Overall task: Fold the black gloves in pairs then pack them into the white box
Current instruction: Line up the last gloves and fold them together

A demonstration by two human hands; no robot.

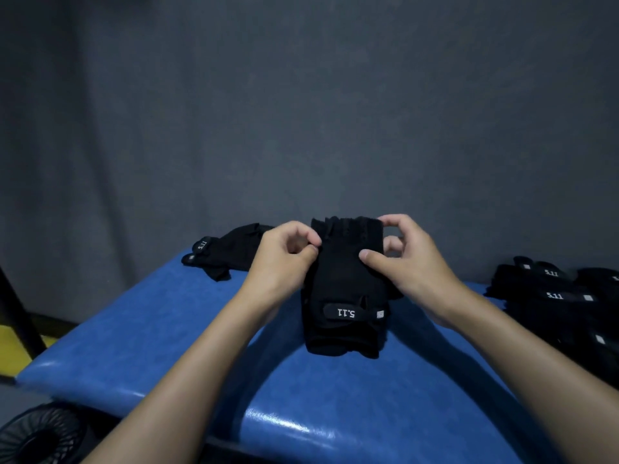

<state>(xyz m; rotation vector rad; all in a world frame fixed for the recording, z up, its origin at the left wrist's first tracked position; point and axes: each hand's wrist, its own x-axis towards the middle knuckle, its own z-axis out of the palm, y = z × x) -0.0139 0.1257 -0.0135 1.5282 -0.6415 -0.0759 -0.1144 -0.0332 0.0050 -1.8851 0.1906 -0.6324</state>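
Note:
A stacked pair of black gloves is held upright above the blue padded bench, finger ends up and a "5.11" wrist strap facing me. My left hand pinches the pair's upper left edge. My right hand grips the upper right edge, thumb across the front. More black gloves lie at the bench's far left. A pile of black gloves sits at the right edge. No white box is in view.
A grey fabric backdrop hangs behind the bench. A black fan sits on the floor at the lower left. A dark post and a yellow floor patch are at the left.

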